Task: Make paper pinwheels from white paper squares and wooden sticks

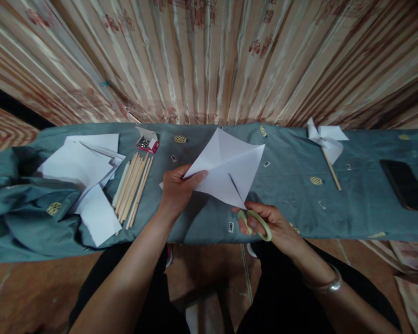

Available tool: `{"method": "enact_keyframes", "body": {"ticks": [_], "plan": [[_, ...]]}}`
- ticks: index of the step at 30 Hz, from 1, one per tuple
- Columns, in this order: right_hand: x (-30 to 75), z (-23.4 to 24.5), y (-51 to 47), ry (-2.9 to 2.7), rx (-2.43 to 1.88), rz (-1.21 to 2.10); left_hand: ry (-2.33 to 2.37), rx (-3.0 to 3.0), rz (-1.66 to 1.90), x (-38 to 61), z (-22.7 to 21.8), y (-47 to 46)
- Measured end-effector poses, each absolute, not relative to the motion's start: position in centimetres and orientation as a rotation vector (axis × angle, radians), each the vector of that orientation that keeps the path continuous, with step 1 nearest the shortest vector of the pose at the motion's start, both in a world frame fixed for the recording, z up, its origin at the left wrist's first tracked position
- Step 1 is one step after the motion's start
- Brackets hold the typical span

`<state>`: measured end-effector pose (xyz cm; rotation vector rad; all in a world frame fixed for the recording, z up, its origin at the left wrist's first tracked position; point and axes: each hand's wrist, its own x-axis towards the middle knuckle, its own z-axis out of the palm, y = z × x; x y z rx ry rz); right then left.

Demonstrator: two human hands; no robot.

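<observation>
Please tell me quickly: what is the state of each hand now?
Left hand: closed, holding the white paper at its left side.
Right hand: closed, holding the scissors by their pale green handles.

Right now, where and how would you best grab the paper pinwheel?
Likely by the bare near half of its wooden stick, from the wearer's side: the stick's free end points that way, while the folded paper blades sit at the far end and look easily crushed.
</observation>
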<state>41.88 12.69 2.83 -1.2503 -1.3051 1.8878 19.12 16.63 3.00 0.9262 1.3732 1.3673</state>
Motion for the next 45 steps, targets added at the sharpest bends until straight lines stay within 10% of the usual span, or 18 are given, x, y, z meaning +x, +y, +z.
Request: {"method": "enact_keyframes", "body": {"ticks": [45], "plan": [[41.2,3.5,12.7,-1.284,-1.237,1.859,1.385,0.943,1.311,19.3,2.9,16.5]]}}
